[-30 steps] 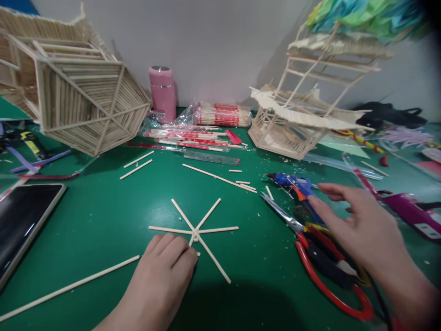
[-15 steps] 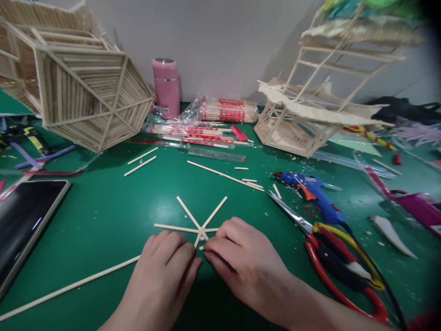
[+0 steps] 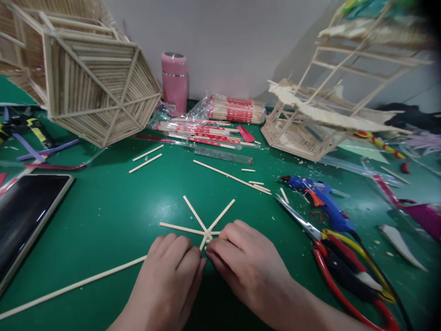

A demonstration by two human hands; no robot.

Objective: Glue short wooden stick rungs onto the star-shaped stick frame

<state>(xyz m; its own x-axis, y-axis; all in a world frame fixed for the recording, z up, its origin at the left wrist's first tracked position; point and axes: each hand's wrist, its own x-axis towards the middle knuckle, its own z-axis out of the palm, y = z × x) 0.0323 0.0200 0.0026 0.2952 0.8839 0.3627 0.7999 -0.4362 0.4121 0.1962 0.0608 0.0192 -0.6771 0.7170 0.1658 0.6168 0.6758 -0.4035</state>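
Head view showed your green mat (image 3: 103,220) covered with stick work. Largest was the hexagonal stick frame (image 3: 86,87) tipped on its side at far left, and a taller stick tower (image 3: 320,115) stood at far right. A dark tablet (image 3: 27,216) lay at the left edge. Against the wall stood a pink flask (image 3: 174,82), with packs of sticks (image 3: 220,119) beside it and a clear ruler (image 3: 223,155) just in front. On your right lay a blue glue gun (image 3: 320,197), and nearer you red pliers (image 3: 347,276) with scissors (image 3: 296,216) touching them. One long stick (image 3: 76,285) ran from the left edge toward your left hand (image 3: 168,280). The star of sticks (image 3: 203,220) lay flat at mat centre, right ahead of you. Your left hand rested fingers-down, fingertips together at the star's hub. Your right hand (image 3: 248,262) met it there, fingers curled and pinched on the hub; its lower spokes were hidden under both hands
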